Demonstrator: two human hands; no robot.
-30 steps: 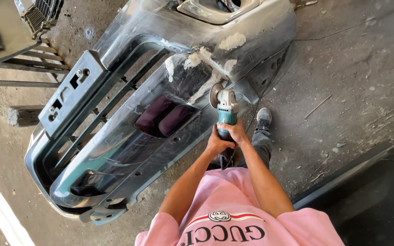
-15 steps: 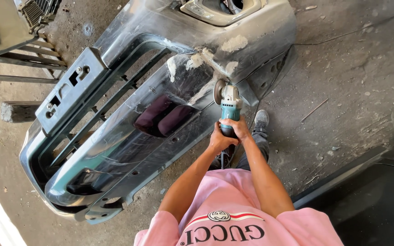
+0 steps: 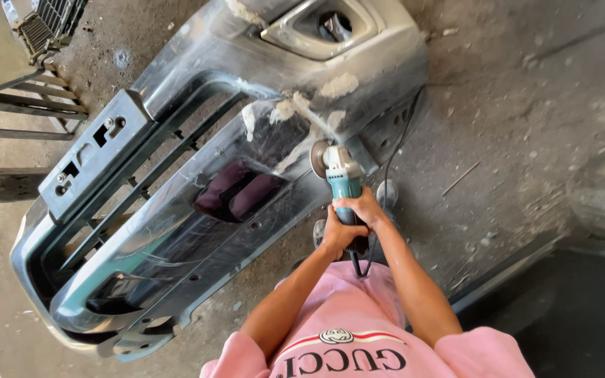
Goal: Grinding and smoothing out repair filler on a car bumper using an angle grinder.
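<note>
Angle grinder (image 3: 335, 175) front and centre — teal body, pale head, its disc pressed to the grey car bumper (image 3: 197, 182) right where the pale filler patches (image 3: 295, 112) streak the panel. The bumper lies on the dusty concrete floor (image 3: 512, 105), running on a slant from lower left to upper right, its long grille slots open along the left half and a lamp opening (image 3: 320, 24) at the top end. The disc sits close to the bumper's lower edge, just beside a bend in the panel; bare scratched surface spreads away to the left of it, filler close above it. To the right of the tool there is open floor, scattered with grit and a thin stick (image 3: 460, 178). A metal frame (image 3: 19, 105) stands well apart at upper left, and a dark car body (image 3: 568, 308) edges in at lower right.

Now the hands — both wrapped round the grinder's rear handle, left hand (image 3: 337, 238) lower and nearer the body, right hand (image 3: 362, 210) just above it, fingers curled tight, the two touching one another. Both forearms reach straight out from the pink shirt (image 3: 344, 329), converging on the tool in a narrow V. A black cord (image 3: 390, 154) loops from the handle up past the bumper's right edge.
</note>
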